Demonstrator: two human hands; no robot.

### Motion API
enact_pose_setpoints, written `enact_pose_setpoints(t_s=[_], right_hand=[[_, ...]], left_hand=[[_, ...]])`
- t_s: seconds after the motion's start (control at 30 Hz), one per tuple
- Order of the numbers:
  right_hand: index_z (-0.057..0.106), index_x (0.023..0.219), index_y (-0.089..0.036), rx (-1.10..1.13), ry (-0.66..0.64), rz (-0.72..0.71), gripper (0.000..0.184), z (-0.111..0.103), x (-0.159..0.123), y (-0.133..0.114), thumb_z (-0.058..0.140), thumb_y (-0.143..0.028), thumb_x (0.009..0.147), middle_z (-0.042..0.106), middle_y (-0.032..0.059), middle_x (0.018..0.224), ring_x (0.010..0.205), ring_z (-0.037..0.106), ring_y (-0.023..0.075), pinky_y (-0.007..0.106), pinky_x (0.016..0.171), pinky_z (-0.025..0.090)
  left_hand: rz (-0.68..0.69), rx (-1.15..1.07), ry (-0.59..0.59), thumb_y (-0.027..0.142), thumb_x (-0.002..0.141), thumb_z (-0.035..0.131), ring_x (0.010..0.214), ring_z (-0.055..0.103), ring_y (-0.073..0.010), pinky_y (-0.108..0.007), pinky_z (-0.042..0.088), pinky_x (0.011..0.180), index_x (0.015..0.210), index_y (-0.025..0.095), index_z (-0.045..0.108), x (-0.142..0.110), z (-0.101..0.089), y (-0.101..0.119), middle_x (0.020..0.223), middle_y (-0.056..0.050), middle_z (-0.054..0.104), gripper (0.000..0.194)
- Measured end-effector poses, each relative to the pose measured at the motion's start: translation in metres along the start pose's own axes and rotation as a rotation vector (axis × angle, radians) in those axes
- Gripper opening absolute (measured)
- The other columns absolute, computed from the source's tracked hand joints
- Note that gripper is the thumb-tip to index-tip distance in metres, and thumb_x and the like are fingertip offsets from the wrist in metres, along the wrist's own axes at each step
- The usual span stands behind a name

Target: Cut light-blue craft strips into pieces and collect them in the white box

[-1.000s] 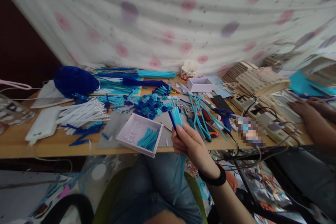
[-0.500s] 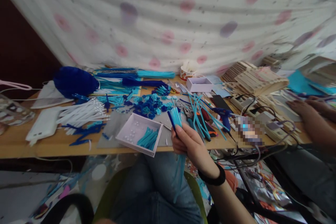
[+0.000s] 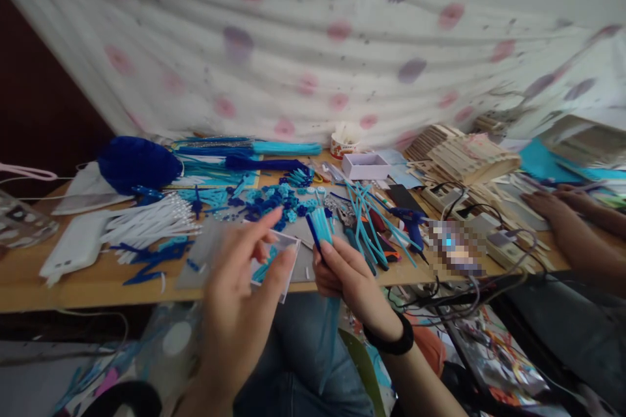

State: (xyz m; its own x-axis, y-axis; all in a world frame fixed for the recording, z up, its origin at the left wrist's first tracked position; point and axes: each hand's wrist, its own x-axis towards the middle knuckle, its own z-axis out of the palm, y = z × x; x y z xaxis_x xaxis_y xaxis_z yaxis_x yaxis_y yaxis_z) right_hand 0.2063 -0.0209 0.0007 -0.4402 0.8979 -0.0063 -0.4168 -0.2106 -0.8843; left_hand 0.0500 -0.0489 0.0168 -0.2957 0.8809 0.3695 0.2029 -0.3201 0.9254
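Note:
My right hand (image 3: pixel 345 270) is closed round a bundle of pipe cleaners (image 3: pixel 320 225), light blue with dark blue at the left side; their long ends hang below the table edge. My left hand (image 3: pixel 244 280) is raised with thumb and fingers apart, holding nothing, a little to the left of the bundle. Behind it, partly covered, is a shallow white box (image 3: pixel 292 272) with short teal pieces (image 3: pixel 264 267) in it. Past both hands lies a pile of blue and teal fuzzy flower shapes (image 3: pixel 281 201).
White pearl-tipped stems (image 3: pixel 147 225) and a white power bank (image 3: pixel 81 244) lie left. Loose light blue pipe cleaners (image 3: pixel 364 208), pliers (image 3: pixel 352 234) and a blue glue gun (image 3: pixel 411 225) lie right, near power strips and cables. Another person's hands (image 3: pixel 552 205) rest at the far right.
My left hand has come up from the bottom of the view in front of the white box. My right hand still holds the bundle in about the same place.

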Motion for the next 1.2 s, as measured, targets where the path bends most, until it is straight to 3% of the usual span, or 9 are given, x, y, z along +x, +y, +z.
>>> enact_pose_setpoints(t_s=[0.1, 0.17, 0.33, 0.5, 0.63, 0.83, 0.97, 1.2], right_hand=[[0.052, 0.08, -0.02, -0.028, -0.01, 0.002, 0.04, 0.001, -0.001, 0.002, 0.067, -0.055, 0.089, 0.027, -0.0118, 0.055, 0.044, 0.015, 0.0049, 0.021, 0.042, 0.013], [0.05, 0.079, -0.02, -0.054, -0.041, 0.003, 0.04, 0.001, -0.003, 0.003, 0.065, -0.056, 0.09, 0.027, -0.0117, 0.055, 0.044, 0.016, 0.0052, 0.022, 0.042, 0.014], [0.047, 0.076, -0.02, -0.207, -0.061, -0.054, 0.041, 0.0, -0.008, 0.002, 0.058, -0.055, 0.095, 0.03, -0.0087, 0.06, 0.049, 0.024, 0.0073, 0.023, 0.044, 0.018], [0.047, 0.078, -0.02, -0.279, -0.123, -0.071, 0.039, 0.002, -0.009, -0.001, 0.05, -0.052, 0.1, 0.033, -0.0074, 0.062, 0.052, 0.027, 0.0083, 0.024, 0.046, 0.022], [0.049, 0.082, -0.02, -0.37, -0.113, -0.108, 0.038, 0.005, -0.01, -0.003, 0.047, -0.052, 0.102, 0.036, -0.0063, 0.065, 0.055, 0.029, 0.0092, 0.025, 0.049, 0.024], [0.051, 0.084, -0.021, -0.478, -0.108, -0.113, 0.038, 0.005, -0.012, -0.006, 0.042, -0.053, 0.103, 0.038, -0.0047, 0.069, 0.059, 0.032, 0.0114, 0.027, 0.055, 0.027], [0.05, 0.085, -0.021, -0.52, -0.127, -0.114, 0.038, 0.002, -0.012, -0.006, 0.039, -0.052, 0.104, 0.039, -0.0041, 0.07, 0.06, 0.034, 0.0118, 0.027, 0.056, 0.029], [0.049, 0.085, -0.021, -0.628, -0.093, -0.144, 0.037, 0.002, -0.012, -0.004, 0.036, -0.051, 0.105, 0.041, -0.0034, 0.072, 0.061, 0.035, 0.0121, 0.027, 0.058, 0.031]], left_hand=[[-0.143, -0.165, -0.276, 0.045, 0.086, 0.07, 0.091, 0.068, -0.0204, -0.031, 0.054, 0.085, 0.113, 0.021, 0.076, 0.012, 0.014, -0.015, 0.093, -0.005, 0.074, 0.036], [-0.223, -0.287, -0.453, 0.046, 0.088, 0.067, 0.098, 0.068, -0.023, -0.032, 0.053, 0.091, 0.111, 0.02, 0.078, 0.02, 0.021, -0.021, 0.099, -0.006, 0.077, 0.036], [-0.225, -0.274, -0.615, 0.047, 0.089, 0.065, 0.107, 0.068, -0.0247, -0.035, 0.047, 0.104, 0.113, 0.022, 0.078, 0.031, 0.019, -0.014, 0.109, -0.005, 0.078, 0.037], [-0.215, -0.223, -0.639, 0.044, 0.085, 0.07, 0.106, 0.069, -0.0244, -0.032, 0.048, 0.101, 0.109, 0.023, 0.079, 0.034, 0.013, -0.006, 0.11, -0.005, 0.079, 0.034], [-0.239, -0.21, -0.607, 0.043, 0.087, 0.068, 0.093, 0.071, -0.0216, -0.03, 0.053, 0.093, 0.106, 0.023, 0.08, 0.032, 0.014, -0.005, 0.099, -0.004, 0.08, 0.03], [-0.111, -0.143, -0.544, 0.042, 0.086, 0.069, 0.065, 0.064, -0.017, -0.028, 0.054, 0.072, 0.096, 0.024, 0.083, 0.031, 0.013, 0.001, 0.076, -0.002, 0.076, 0.025], [-0.143, -0.141, -0.523, 0.045, 0.085, 0.068, 0.052, 0.055, -0.0156, -0.025, 0.047, 0.053, 0.101, 0.024, 0.082, 0.031, 0.013, 0.002, 0.062, -0.001, 0.068, 0.03], [-0.217, -0.171, -0.495, 0.046, 0.084, 0.068, 0.053, 0.049, -0.0133, -0.022, 0.039, 0.049, 0.098, 0.02, 0.08, 0.028, 0.016, 0.001, 0.056, 0.003, 0.056, 0.032]])
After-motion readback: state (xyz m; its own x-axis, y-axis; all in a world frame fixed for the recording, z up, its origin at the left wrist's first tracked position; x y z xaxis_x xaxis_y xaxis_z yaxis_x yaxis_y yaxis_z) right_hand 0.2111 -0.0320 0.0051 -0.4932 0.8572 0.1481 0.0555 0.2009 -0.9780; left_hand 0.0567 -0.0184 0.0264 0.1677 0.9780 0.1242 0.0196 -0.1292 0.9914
